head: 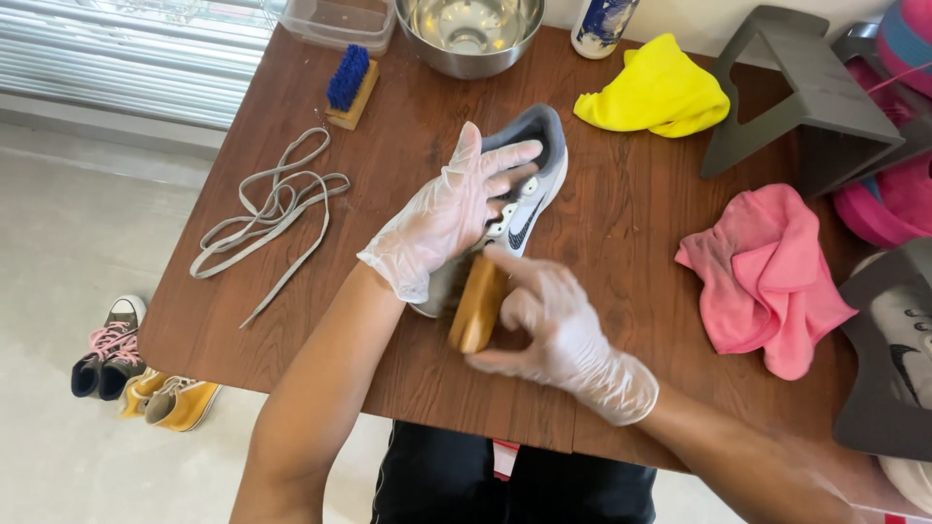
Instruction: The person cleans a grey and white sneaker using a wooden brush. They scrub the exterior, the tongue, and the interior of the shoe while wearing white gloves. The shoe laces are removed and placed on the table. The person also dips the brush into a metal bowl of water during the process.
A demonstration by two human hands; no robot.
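Observation:
A grey and white sneaker [532,175] lies on the brown wooden table [631,223], toe towards me. My left hand [442,218], in a clear plastic glove, lies over the shoe's top and grips it. My right hand [558,335], gloved too, holds a wooden brush [478,303] against the shoe's near end. The brush's bristles are hidden against the shoe.
Grey laces [267,209] lie at the left, a blue-bristled brush [349,85] behind them. A steel bowl [471,34], a clear tub [340,21] and a bottle [602,24] stand at the back. Yellow cloth [655,92], pink cloth [767,277], grey stand [806,97] at right. Shoes [146,378] on the floor.

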